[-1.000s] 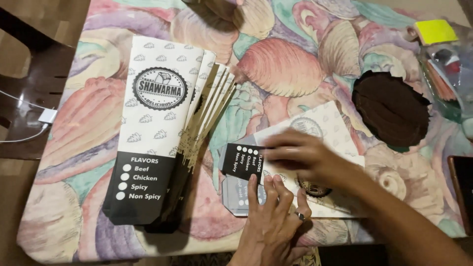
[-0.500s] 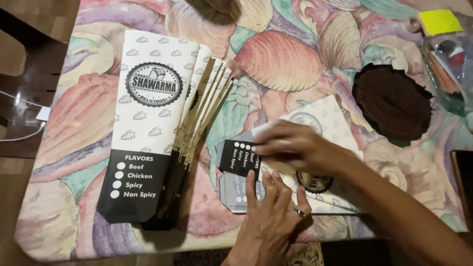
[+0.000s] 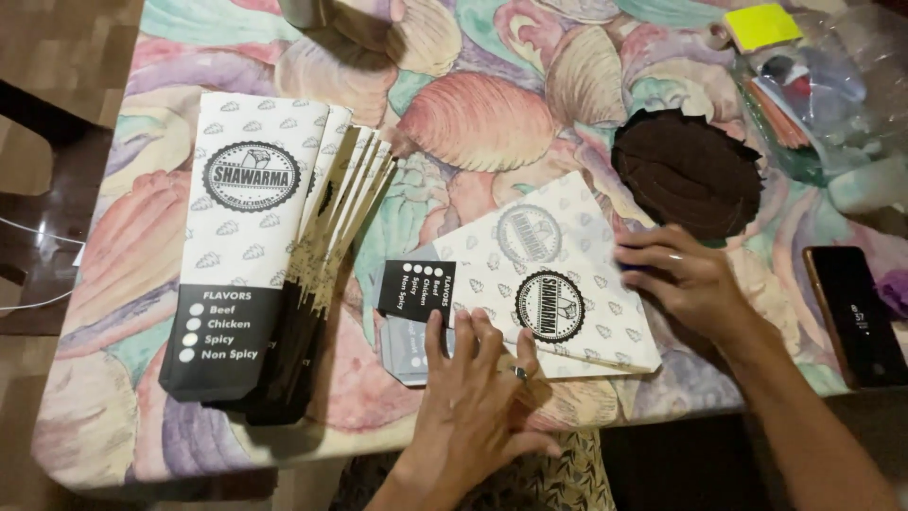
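Bag stack (image 3: pixel 251 255): fanned printed paper bags, left of the flat bag, set aside together.
Left hand (image 3: pixel 473 402): fingers spread, pressing flat on the near edge of the flat bag (image 3: pixel 539 284), seemingly to pin it.
Right hand (image 3: pixel 686 279): fingers loosely apart, at the flat bag's right edge.
Dark disc (image 3: pixel 689 170): beyond the flat bag.
Phone (image 3: pixel 856 317): far right on the tabletop (image 3: pixel 473 114).
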